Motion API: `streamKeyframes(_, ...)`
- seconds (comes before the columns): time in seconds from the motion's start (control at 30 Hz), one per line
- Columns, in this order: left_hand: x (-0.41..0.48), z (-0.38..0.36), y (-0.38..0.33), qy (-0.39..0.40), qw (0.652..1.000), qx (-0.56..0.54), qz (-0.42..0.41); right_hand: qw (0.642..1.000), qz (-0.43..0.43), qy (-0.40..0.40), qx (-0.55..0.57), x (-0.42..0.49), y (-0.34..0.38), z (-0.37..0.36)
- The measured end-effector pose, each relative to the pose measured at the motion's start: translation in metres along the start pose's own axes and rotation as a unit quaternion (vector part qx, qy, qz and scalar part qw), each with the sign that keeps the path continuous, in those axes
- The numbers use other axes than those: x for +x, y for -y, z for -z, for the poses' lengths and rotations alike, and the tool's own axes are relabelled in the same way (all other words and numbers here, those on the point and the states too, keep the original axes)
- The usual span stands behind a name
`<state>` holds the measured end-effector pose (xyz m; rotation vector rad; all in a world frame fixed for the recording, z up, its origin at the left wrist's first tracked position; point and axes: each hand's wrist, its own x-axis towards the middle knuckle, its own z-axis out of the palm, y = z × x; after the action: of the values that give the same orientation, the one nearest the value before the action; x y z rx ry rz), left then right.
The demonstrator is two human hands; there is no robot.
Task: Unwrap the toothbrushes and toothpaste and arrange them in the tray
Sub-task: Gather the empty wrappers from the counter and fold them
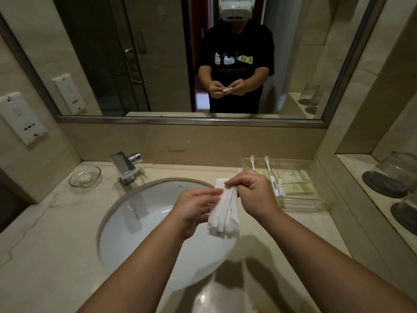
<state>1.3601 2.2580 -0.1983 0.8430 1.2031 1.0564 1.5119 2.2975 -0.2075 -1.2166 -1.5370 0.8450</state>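
Observation:
Both hands hold a bundle of white paper wrappers (224, 216) above the right side of the sink (144, 222). My left hand (194, 211) grips the wrappers' left side. My right hand (250, 190) pinches their top edge. In the clear tray (316, 202) on the counter at the right lie two unwrapped white toothbrushes, one (270, 175) fully in sight, the other (252, 161) partly hidden behind my right hand. A small white toothpaste tube (281, 187) lies beside them. Flat pale packets (293, 179) also lie in the tray.
A chrome tap (125, 166) stands behind the sink, with a glass soap dish (85, 178) to its left. Upturned glasses (392, 175) sit on dark coasters in the wall niche at the right. A mirror (180, 57) covers the wall ahead; sockets (21, 118) are at the left.

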Motion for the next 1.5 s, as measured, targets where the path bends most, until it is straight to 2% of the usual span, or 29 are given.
streamKeyframes(0.1,-0.004,-0.002,0.004,-0.029,0.999,0.007,-0.021,0.999,-0.034,-0.008,0.042,0.000,0.003,-0.002)
streamKeyframes(0.17,-0.004,-0.004,0.005,-0.061,0.997,-0.015,-0.038,0.989,-0.093,0.004,0.113,0.000,0.008,-0.003)
streamKeyframes(0.27,0.000,-0.002,0.001,-0.114,0.992,-0.017,-0.061,0.945,-0.199,0.055,0.255,-0.003,0.013,-0.001)
streamKeyframes(0.33,0.004,0.000,-0.003,-0.144,0.985,-0.013,-0.089,0.931,-0.243,0.104,0.252,-0.008,0.016,0.001)
streamKeyframes(0.4,0.006,-0.001,-0.006,-0.166,0.980,-0.003,-0.114,0.945,-0.242,0.147,0.163,-0.014,0.018,-0.001)
streamKeyframes(0.47,0.007,-0.004,-0.005,-0.180,0.975,0.014,-0.128,0.956,-0.229,0.135,0.129,-0.019,0.023,-0.006)
streamKeyframes(0.6,0.007,-0.003,-0.001,-0.154,0.985,-0.012,-0.081,0.963,-0.215,0.092,0.137,-0.018,0.031,-0.008)
streamKeyframes(0.73,0.003,0.005,-0.002,-0.013,0.998,-0.055,-0.006,0.953,-0.229,0.074,0.182,-0.008,0.036,0.004)
streamKeyframes(0.8,0.002,0.007,-0.005,0.015,0.997,-0.076,-0.003,0.947,-0.225,0.092,0.211,-0.005,0.037,0.006)
streamKeyframes(0.9,0.003,0.007,-0.012,0.015,0.994,-0.109,-0.005,0.942,-0.213,0.105,0.238,-0.001,0.037,0.003)
streamKeyframes(1.03,0.005,0.009,-0.018,-0.004,0.996,-0.086,-0.008,0.951,-0.184,0.115,0.221,0.003,0.037,-0.002)
streamKeyframes(1.23,0.006,0.016,-0.016,0.025,0.997,-0.050,0.059,0.968,-0.138,0.129,0.163,0.005,0.035,-0.001)
streamKeyframes(1.3,0.006,0.014,-0.014,0.015,0.999,-0.002,0.029,0.968,-0.141,0.128,0.161,0.005,0.036,-0.002)
streamKeyframes(1.37,0.008,0.012,-0.014,-0.031,0.999,0.001,-0.008,0.961,-0.164,0.137,0.176,0.005,0.036,0.000)
streamKeyframes(1.5,0.012,0.018,-0.014,-0.134,0.988,-0.019,-0.077,0.919,-0.236,0.179,0.262,0.006,0.035,0.001)
